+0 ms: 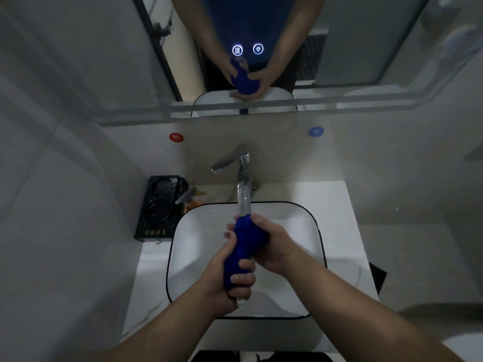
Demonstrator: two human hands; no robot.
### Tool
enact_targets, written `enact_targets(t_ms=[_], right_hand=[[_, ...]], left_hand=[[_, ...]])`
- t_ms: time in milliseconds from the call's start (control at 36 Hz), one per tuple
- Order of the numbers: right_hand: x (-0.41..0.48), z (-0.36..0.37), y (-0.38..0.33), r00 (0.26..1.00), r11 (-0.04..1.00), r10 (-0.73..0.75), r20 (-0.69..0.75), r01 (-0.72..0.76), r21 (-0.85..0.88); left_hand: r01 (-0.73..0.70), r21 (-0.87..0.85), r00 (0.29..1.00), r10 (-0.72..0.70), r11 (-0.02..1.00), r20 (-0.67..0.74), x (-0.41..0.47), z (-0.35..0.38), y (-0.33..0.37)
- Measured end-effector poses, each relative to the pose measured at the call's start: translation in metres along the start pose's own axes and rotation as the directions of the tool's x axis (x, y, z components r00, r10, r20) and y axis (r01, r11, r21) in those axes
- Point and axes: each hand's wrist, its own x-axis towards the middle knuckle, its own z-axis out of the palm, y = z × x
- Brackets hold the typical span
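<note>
A wet, bunched blue cloth [244, 241] is held over the white square sink [198, 231], right under the water running from the chrome tap [241, 176]. My left hand [230, 278] grips the cloth's near end, fingers curled around it. My right hand [271, 246] grips the far end, with the thumb up near the water stream. Water drips from the cloth's lower end into the basin.
A black tray [156, 205] with two round recesses stands left of the sink on the white counter [342, 231], with a pump bottle [190, 198] beside it. The mirror [261, 61] above carries two lit touch buttons. Red and blue stickers mark the wall.
</note>
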Motion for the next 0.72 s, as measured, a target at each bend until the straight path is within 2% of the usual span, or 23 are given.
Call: enact_targets(t_ms=[83,167,250,306,417,472,556,667,722], right_hand=[[0.004,0.011,-0.013,0.996,1.000,-0.028,0.079,0.027,0.005],[0.006,0.010,-0.017,0.991,1.000,0.011,0.136,-0.012,0.008],[0.009,0.009,-0.016,0.993,1.000,-0.010,0.118,0.011,-0.002],[0.012,0.010,-0.016,0.997,1.000,-0.028,0.071,0.029,-0.012],[0.012,0.011,-0.017,1.000,0.991,0.001,0.023,0.002,-0.130],[0.009,0.015,-0.023,1.000,0.972,0.004,0.003,-0.003,-0.234],[0.004,0.023,-0.031,0.994,0.915,-0.054,-0.090,0.013,-0.404],[0.011,0.023,-0.023,0.938,0.852,-0.150,-0.314,-0.038,-0.523],[0.017,0.019,-0.015,0.884,0.834,-0.196,-0.423,-0.076,-0.546]], left_hand=[[0.071,-0.141,0.980,-0.043,0.987,0.195,-0.003,-0.002,-0.001],[0.135,-0.118,0.963,-0.102,0.984,0.251,-0.006,-0.008,0.005],[0.130,0.006,0.973,-0.129,0.991,0.190,-0.009,-0.008,0.019],[0.115,0.153,0.982,-0.136,0.982,0.131,-0.011,-0.002,0.029],[0.154,0.524,0.988,-0.125,0.838,-0.092,-0.014,0.011,0.039],[0.166,0.661,0.982,-0.060,0.732,-0.179,-0.010,0.018,0.036],[0.150,0.799,0.952,0.133,0.583,-0.275,0.006,0.026,0.024],[0.188,0.826,0.849,0.334,0.531,-0.409,0.036,0.020,0.008],[0.178,0.855,0.811,0.419,0.488,-0.408,0.050,0.012,0.002]])
